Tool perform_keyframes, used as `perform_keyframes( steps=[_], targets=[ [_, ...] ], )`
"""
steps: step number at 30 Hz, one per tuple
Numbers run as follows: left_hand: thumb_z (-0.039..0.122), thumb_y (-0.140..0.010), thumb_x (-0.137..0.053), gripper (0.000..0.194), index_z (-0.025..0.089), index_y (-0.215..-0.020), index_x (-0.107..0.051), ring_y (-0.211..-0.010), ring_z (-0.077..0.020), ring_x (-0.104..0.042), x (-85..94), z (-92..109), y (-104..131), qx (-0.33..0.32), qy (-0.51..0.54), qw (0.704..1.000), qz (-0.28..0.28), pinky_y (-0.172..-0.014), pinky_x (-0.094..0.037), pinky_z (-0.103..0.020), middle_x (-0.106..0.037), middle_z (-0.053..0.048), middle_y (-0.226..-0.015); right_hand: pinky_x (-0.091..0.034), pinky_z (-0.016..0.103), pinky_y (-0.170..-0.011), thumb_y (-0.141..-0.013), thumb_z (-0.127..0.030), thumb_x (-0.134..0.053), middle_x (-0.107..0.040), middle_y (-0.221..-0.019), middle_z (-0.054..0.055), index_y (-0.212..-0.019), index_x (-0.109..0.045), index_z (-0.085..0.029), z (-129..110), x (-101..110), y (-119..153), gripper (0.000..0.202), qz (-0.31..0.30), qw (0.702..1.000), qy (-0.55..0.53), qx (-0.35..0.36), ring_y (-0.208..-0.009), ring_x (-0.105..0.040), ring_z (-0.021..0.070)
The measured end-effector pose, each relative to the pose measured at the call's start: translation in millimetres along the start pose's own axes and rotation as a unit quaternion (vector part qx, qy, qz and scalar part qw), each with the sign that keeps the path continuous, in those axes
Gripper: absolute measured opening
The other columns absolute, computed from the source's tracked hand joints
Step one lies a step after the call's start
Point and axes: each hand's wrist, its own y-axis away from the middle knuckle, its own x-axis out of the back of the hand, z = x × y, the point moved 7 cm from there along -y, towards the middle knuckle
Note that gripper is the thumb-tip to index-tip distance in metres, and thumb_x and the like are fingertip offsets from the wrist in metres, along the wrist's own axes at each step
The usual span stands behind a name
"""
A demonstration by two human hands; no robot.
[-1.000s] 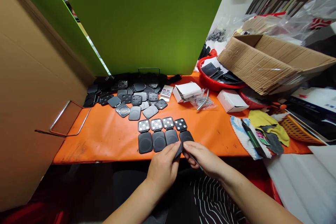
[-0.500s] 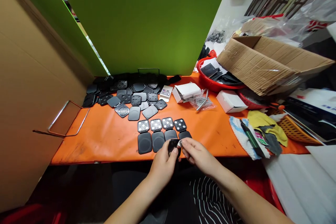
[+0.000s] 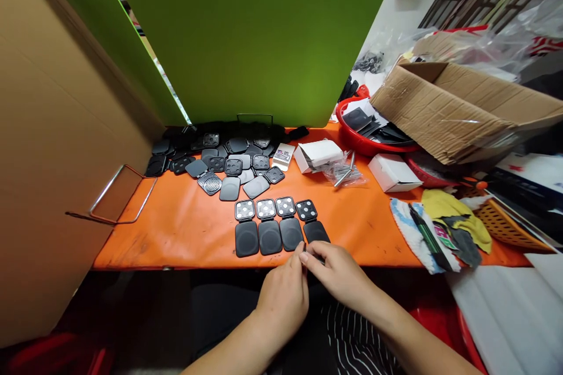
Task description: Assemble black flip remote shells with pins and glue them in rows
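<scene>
Both hands meet at the front edge of the orange table. My left hand (image 3: 285, 284) has its fingers closed on a small dark piece, mostly hidden by the fingers. My right hand (image 3: 332, 266) is closed round the same black piece, whose ridged edge shows under its fingers. Just beyond the hands lie several opened black hinged cases in a row. Their upper halves (image 3: 265, 209) carry silvery discs, and their lower halves (image 3: 270, 237) are plain black with a round mark. Farther back is a loose pile of black cases (image 3: 233, 167).
Cardboard (image 3: 53, 129) stands at the left beside a wire frame (image 3: 123, 194). White boxes (image 3: 393, 173), a bag of metal rods (image 3: 345, 174), a red basin (image 3: 378, 146), cloths (image 3: 457, 211) and a cardboard box (image 3: 444, 111) are at the right. A green panel (image 3: 264, 35) rises behind.
My left hand has turned over, its back now showing, and the black piece is more hidden between the hands. The whole view has shifted slightly.
</scene>
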Motion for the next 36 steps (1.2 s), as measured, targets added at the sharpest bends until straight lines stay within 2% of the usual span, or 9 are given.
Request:
perform_keyframes(
  steps=[5, 9, 11, 15, 18, 24, 28, 32, 36],
  targets=[
    [0.019, -0.086, -0.040, 0.039, 0.016, -0.122, -0.054, -0.099, -0.0273, -0.064, 3.5, -9.1, -9.4, 0.048, 0.221, 0.974, 0.008, -0.083, -0.051, -0.041, -0.065, -0.014, -0.114, -0.034, 0.023, -0.055, -0.084, -0.047, -0.050, -0.050, -0.062, -0.002, -0.065, -0.050, -0.018, 14.9, -8.8, -5.9, 0.035, 0.015, 0.982, -0.188, -0.011, -0.059, -0.045, 0.0110],
    [0.027, -0.079, -0.056, 0.030, 0.014, -0.105, -0.064, -0.095, -0.0242, -0.064, 10.8, -32.6, -22.3, 0.154, 0.476, 0.862, 0.086, -0.083, -0.050, -0.035, -0.070, -0.010, -0.101, -0.018, 0.020, -0.039, -0.082, -0.061, -0.045, -0.041, -0.053, -0.007, -0.077, -0.051, -0.018, 26.7, -18.9, -3.7, 0.043, -0.032, 0.891, -0.433, -0.129, -0.038, -0.027, 0.0052],
    [0.031, -0.076, -0.060, 0.028, 0.013, -0.097, -0.067, -0.089, -0.0231, -0.065, 14.2, -38.5, -24.3, 0.182, 0.505, 0.837, 0.110, -0.080, -0.050, -0.033, -0.071, -0.008, -0.091, -0.016, 0.018, -0.038, -0.080, -0.057, -0.052, -0.043, -0.056, -0.007, -0.082, -0.053, -0.017, 27.2, -20.9, -0.6, 0.040, -0.050, 0.860, -0.479, -0.166, -0.039, -0.027, 0.0037],
    [0.034, -0.079, -0.060, 0.023, 0.014, -0.080, -0.071, -0.076, -0.0204, -0.064, 23.4, -28.1, -21.6, 0.124, 0.449, 0.877, 0.118, -0.073, -0.050, -0.031, -0.070, -0.006, -0.077, -0.022, 0.017, -0.036, -0.077, -0.055, -0.057, -0.047, -0.055, -0.005, -0.069, -0.051, -0.016, 25.0, -23.3, 2.3, 0.040, -0.087, 0.892, -0.418, -0.148, -0.040, -0.034, 0.0038],
    [0.029, -0.082, -0.057, 0.021, 0.019, -0.093, -0.071, -0.087, -0.0198, -0.064, 31.4, -16.7, -15.1, 0.051, 0.399, 0.904, 0.146, -0.080, -0.049, -0.031, -0.070, -0.007, -0.091, -0.022, 0.017, -0.035, -0.080, -0.056, -0.053, -0.039, -0.044, -0.007, -0.062, -0.047, -0.017, 26.3, -29.1, 4.3, 0.043, -0.102, 0.907, -0.384, -0.141, -0.036, -0.031, 0.0039],
    [0.034, -0.085, -0.054, 0.023, 0.016, -0.091, -0.066, -0.078, -0.0187, -0.064, 31.5, -25.7, -13.9, 0.100, 0.410, 0.891, 0.169, -0.071, -0.051, -0.028, -0.068, -0.005, -0.079, -0.015, 0.015, -0.035, -0.078, -0.051, -0.058, -0.043, -0.055, -0.007, -0.076, -0.055, -0.015, 13.9, -34.7, 9.7, 0.037, -0.125, 0.851, -0.485, -0.159, -0.039, -0.027, 0.0016],
    [0.034, -0.085, -0.054, 0.020, 0.016, -0.082, -0.061, -0.069, -0.0156, -0.062, 35.4, -29.3, -12.1, 0.108, 0.399, 0.885, 0.215, -0.064, -0.050, -0.025, -0.065, -0.002, -0.072, -0.015, 0.015, -0.035, -0.079, -0.051, -0.057, -0.044, -0.056, -0.006, -0.082, -0.057, -0.014, 8.6, -34.3, 12.5, 0.037, -0.125, 0.837, -0.502, -0.180, -0.039, -0.028, 0.0014],
    [0.026, -0.087, -0.051, 0.014, 0.018, -0.091, -0.062, -0.065, -0.0128, -0.063, 42.7, -19.3, -1.5, 0.033, 0.327, 0.908, 0.262, -0.062, -0.051, -0.023, -0.066, -0.001, -0.074, -0.017, 0.014, -0.034, -0.078, -0.049, -0.060, -0.047, -0.058, -0.005, -0.075, -0.053, -0.015, 6.9, -34.8, 16.0, 0.035, -0.108, 0.827, -0.514, -0.203, -0.039, -0.030, 0.0011],
    [0.015, -0.088, -0.050, 0.022, 0.021, -0.105, -0.060, -0.078, -0.0144, -0.068, 46.3, -4.5, 11.5, -0.086, 0.255, 0.923, 0.274, -0.069, -0.054, -0.024, -0.071, -0.004, -0.089, -0.016, 0.012, -0.033, -0.077, -0.040, -0.063, -0.049, -0.061, -0.004, -0.073, -0.050, -0.015, 4.5, -36.0, 21.8, 0.029, -0.108, 0.783, -0.569, -0.229, -0.040, -0.032, 0.0006]
  ],
)
